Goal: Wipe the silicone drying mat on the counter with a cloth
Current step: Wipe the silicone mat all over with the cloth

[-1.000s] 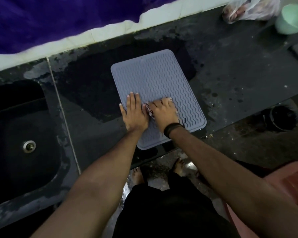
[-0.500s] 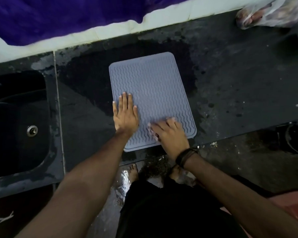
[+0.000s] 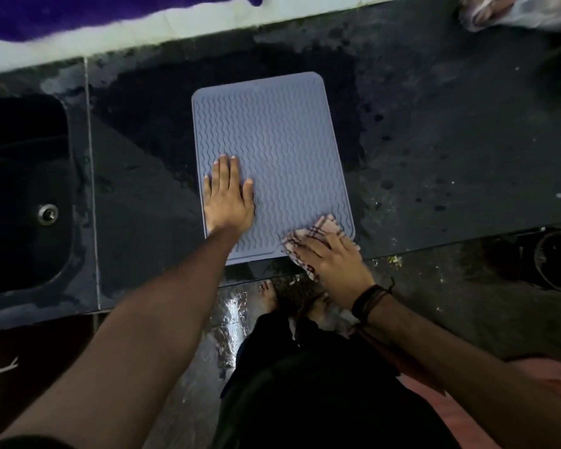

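Grey-blue silicone mat (image 3: 269, 157) is lying flat on the dark, wet counter (image 3: 434, 150), near its front edge, w/ the sink (image 3: 23, 196) well apart to the left. Left hand (image 3: 229, 197) is pressing flat on the mat's near-left part, fingers straight & mostly together, pinning it down. Right hand (image 3: 332, 257) is pressing a striped cloth (image 3: 318, 233) onto the mat's near-right corner, fingers spread over the fabric, not curled round it; part of the cloth is poking out past the fingertips.

Change vs a sec ago: the right hand & cloth were next to the left hand mid-mat, now they're sitting down at the near-right corner, approx at the mat's edge. Left hand is keeping its spot. Probably means one stroke is ending at the near edge; the far half is looking untouched by the cloth in this stretch, so wiping likely isn't finished.
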